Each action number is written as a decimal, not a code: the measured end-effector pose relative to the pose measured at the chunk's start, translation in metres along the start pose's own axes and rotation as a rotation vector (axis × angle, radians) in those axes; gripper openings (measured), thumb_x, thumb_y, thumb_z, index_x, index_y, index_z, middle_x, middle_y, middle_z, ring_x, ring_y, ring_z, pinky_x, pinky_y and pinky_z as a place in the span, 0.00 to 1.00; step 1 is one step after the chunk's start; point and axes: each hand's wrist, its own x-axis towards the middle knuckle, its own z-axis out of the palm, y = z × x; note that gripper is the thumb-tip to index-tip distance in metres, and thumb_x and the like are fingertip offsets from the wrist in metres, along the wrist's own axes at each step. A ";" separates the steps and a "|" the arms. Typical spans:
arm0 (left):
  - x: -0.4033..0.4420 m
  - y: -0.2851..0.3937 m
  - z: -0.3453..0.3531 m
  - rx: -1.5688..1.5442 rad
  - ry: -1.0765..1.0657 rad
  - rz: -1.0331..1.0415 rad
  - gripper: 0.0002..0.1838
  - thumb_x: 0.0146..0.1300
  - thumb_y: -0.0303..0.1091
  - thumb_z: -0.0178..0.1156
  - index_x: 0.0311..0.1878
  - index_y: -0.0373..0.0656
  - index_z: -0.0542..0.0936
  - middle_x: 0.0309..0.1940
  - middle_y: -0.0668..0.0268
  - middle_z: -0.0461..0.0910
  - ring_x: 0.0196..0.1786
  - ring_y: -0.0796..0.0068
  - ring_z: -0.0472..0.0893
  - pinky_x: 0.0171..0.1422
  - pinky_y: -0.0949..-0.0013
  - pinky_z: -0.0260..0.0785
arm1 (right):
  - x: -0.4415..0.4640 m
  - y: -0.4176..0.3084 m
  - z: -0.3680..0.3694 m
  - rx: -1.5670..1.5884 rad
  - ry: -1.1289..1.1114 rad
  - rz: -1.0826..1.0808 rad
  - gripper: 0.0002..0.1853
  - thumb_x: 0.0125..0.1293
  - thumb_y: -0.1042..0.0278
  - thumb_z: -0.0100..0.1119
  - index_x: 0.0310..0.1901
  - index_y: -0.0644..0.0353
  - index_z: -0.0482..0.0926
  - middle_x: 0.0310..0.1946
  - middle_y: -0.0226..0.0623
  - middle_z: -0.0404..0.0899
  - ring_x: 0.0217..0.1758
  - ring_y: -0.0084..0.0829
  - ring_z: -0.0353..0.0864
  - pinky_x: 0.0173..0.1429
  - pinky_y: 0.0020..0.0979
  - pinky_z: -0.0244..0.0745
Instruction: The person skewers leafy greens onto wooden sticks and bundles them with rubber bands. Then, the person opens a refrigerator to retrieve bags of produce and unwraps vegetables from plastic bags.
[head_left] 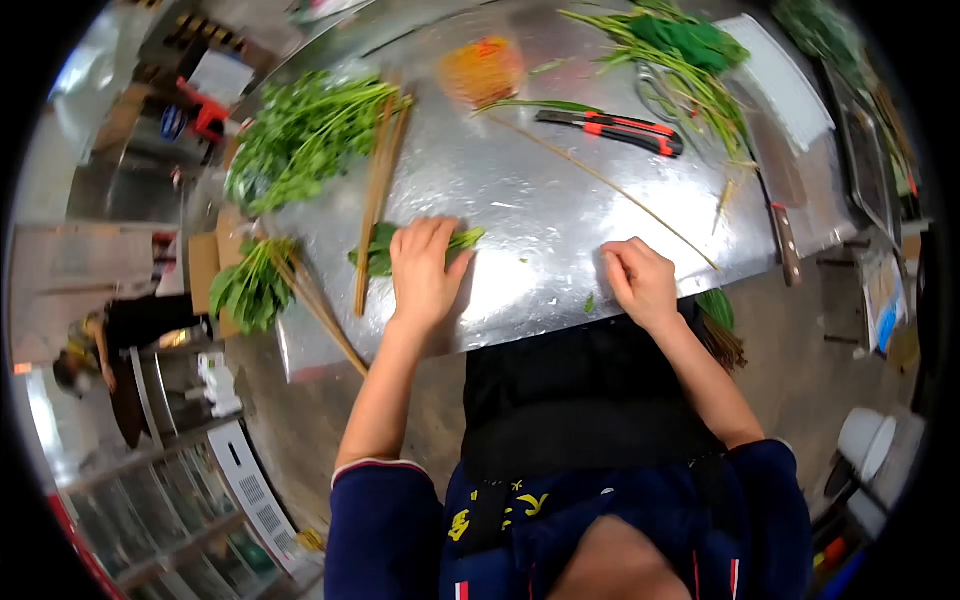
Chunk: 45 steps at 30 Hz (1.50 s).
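Observation:
My left hand (pixel 428 268) lies on a small bunch of green leaves (pixel 378 252) on the metal table (pixel 520 215), its fingers pressed together over them. Beside it, to the left, runs a bundle of long wooden sticks (pixel 380 190). Near the table's front edge my right hand (pixel 638 280) is closed with its fingers curled; whether it holds something small is hidden. A single thin stick (pixel 610 185) lies diagonally beyond it. Two red and black utility knives (pixel 620 130) rest near the stick's far end.
Leafy greens (pixel 310 140) lie at the back left, with skewered leaves (pixel 255 285) at the left corner. A bag of orange pieces (pixel 482 70), stemmed greens (pixel 690 50), a white tray (pixel 780 80) and a wooden-handled knife (pixel 787 245) are on the table. Another person (pixel 100 345) is far left.

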 end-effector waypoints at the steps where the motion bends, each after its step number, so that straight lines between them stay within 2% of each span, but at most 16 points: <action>1: -0.002 0.001 0.009 -0.045 -0.013 0.004 0.15 0.46 0.30 0.64 0.40 0.40 0.77 0.41 0.60 0.75 0.48 0.60 0.72 0.57 0.57 0.58 | -0.001 0.003 0.001 0.001 0.005 -0.015 0.03 0.55 0.73 0.57 0.32 0.58 0.78 0.24 0.34 0.76 0.22 0.33 0.76 0.26 0.28 0.69; 6: 0.012 0.029 0.009 -0.258 0.109 -0.101 0.09 0.50 0.26 0.61 0.36 0.40 0.76 0.33 0.59 0.76 0.41 0.58 0.73 0.50 0.58 0.61 | -0.003 0.004 -0.006 -0.053 0.048 -0.054 0.03 0.55 0.70 0.57 0.31 0.58 0.79 0.24 0.34 0.76 0.25 0.35 0.77 0.28 0.30 0.72; 11: 0.022 0.082 0.020 -0.318 0.133 0.072 0.11 0.51 0.24 0.59 0.39 0.39 0.74 0.34 0.58 0.75 0.39 0.57 0.73 0.47 0.60 0.62 | -0.004 0.004 -0.008 -0.043 0.031 -0.063 0.04 0.56 0.69 0.57 0.31 0.58 0.79 0.25 0.34 0.77 0.27 0.34 0.78 0.28 0.30 0.72; 13: 0.016 0.095 0.038 -0.271 0.090 0.133 0.10 0.51 0.24 0.58 0.39 0.39 0.73 0.34 0.58 0.74 0.38 0.57 0.72 0.46 0.60 0.61 | -0.007 0.006 -0.011 0.086 0.002 -0.001 0.05 0.56 0.68 0.57 0.32 0.59 0.79 0.26 0.35 0.77 0.27 0.33 0.78 0.29 0.29 0.72; 14: 0.007 0.095 0.050 -0.256 0.067 0.129 0.12 0.51 0.25 0.59 0.40 0.39 0.74 0.34 0.59 0.74 0.40 0.58 0.72 0.50 0.58 0.60 | -0.006 0.008 -0.011 0.154 -0.012 0.025 0.05 0.56 0.68 0.57 0.32 0.59 0.79 0.27 0.35 0.77 0.27 0.33 0.78 0.29 0.29 0.71; 15: 0.001 0.098 0.054 -0.227 0.087 0.141 0.13 0.51 0.25 0.59 0.42 0.39 0.74 0.35 0.59 0.74 0.41 0.59 0.72 0.53 0.57 0.60 | -0.004 0.009 -0.015 0.348 -0.035 0.084 0.06 0.57 0.71 0.57 0.36 0.61 0.78 0.27 0.35 0.77 0.24 0.25 0.75 0.29 0.24 0.69; 17: -0.011 0.100 0.058 -0.214 0.100 0.145 0.15 0.51 0.27 0.60 0.45 0.39 0.75 0.35 0.61 0.73 0.42 0.61 0.73 0.59 0.53 0.58 | 0.000 0.015 -0.034 0.277 -0.008 0.151 0.07 0.57 0.70 0.58 0.36 0.61 0.78 0.28 0.34 0.77 0.24 0.24 0.75 0.29 0.24 0.70; 19: -0.013 0.102 0.055 -0.227 0.129 0.147 0.15 0.51 0.27 0.61 0.44 0.40 0.75 0.35 0.61 0.74 0.42 0.62 0.73 0.58 0.54 0.58 | 0.010 0.010 -0.051 0.132 0.034 0.177 0.07 0.56 0.70 0.58 0.37 0.60 0.78 0.29 0.34 0.77 0.25 0.25 0.76 0.30 0.24 0.70; 24: -0.008 0.100 0.057 -0.263 0.171 0.181 0.11 0.48 0.27 0.63 0.38 0.42 0.77 0.34 0.65 0.74 0.41 0.66 0.73 0.56 0.56 0.59 | 0.047 0.018 -0.034 -0.313 0.084 -0.089 0.13 0.51 0.69 0.60 0.40 0.59 0.78 0.33 0.37 0.77 0.36 0.38 0.77 0.39 0.34 0.73; 31: -0.012 0.087 0.049 -0.455 0.346 0.173 0.12 0.49 0.21 0.60 0.39 0.39 0.75 0.34 0.59 0.77 0.38 0.57 0.76 0.47 0.60 0.68 | 0.071 0.035 0.016 -0.463 0.013 -0.116 0.11 0.54 0.76 0.51 0.39 0.57 0.77 0.34 0.42 0.75 0.43 0.42 0.75 0.43 0.37 0.72; 34: -0.009 0.077 0.017 -0.528 0.493 -0.070 0.10 0.53 0.21 0.58 0.40 0.38 0.75 0.35 0.59 0.77 0.38 0.62 0.77 0.46 0.65 0.69 | 0.057 0.005 -0.017 -0.301 0.017 -0.146 0.11 0.56 0.80 0.47 0.40 0.60 0.75 0.35 0.44 0.73 0.40 0.42 0.75 0.42 0.36 0.70; 35: -0.004 0.073 0.006 -0.589 0.597 -0.198 0.07 0.58 0.22 0.55 0.41 0.37 0.74 0.34 0.61 0.77 0.36 0.70 0.76 0.45 0.70 0.68 | 0.051 -0.003 -0.028 -0.173 -0.055 -0.097 0.11 0.57 0.81 0.46 0.41 0.60 0.75 0.34 0.41 0.71 0.36 0.37 0.73 0.39 0.32 0.68; 38: 0.019 0.059 -0.044 -1.163 0.779 -0.448 0.10 0.63 0.27 0.53 0.47 0.35 0.73 0.35 0.65 0.77 0.36 0.76 0.75 0.45 0.74 0.68 | 0.025 -0.028 -0.053 0.215 -0.253 0.130 0.12 0.61 0.82 0.45 0.45 0.62 0.75 0.29 0.31 0.64 0.28 0.23 0.62 0.34 0.23 0.60; 39: 0.022 0.052 -0.059 -1.287 0.813 -0.493 0.12 0.64 0.29 0.52 0.49 0.34 0.72 0.34 0.66 0.76 0.36 0.77 0.74 0.45 0.74 0.68 | 0.017 -0.037 -0.056 0.272 -0.254 0.105 0.13 0.61 0.81 0.46 0.47 0.62 0.74 0.30 0.28 0.62 0.29 0.19 0.58 0.34 0.20 0.57; 43: 0.018 0.035 -0.084 -1.774 0.654 -0.434 0.20 0.69 0.37 0.44 0.57 0.32 0.67 0.38 0.65 0.72 0.40 0.76 0.71 0.53 0.69 0.64 | -0.007 -0.067 -0.066 0.358 -0.298 0.159 0.11 0.64 0.75 0.47 0.46 0.65 0.76 0.30 0.32 0.71 0.36 0.20 0.69 0.40 0.19 0.63; 45: 0.015 0.037 -0.087 -1.925 0.551 -0.400 0.22 0.70 0.39 0.40 0.58 0.31 0.65 0.41 0.64 0.71 0.42 0.75 0.70 0.55 0.69 0.62 | -0.015 -0.070 -0.063 0.428 -0.283 0.123 0.11 0.64 0.75 0.49 0.47 0.65 0.76 0.27 0.31 0.71 0.31 0.19 0.70 0.36 0.19 0.65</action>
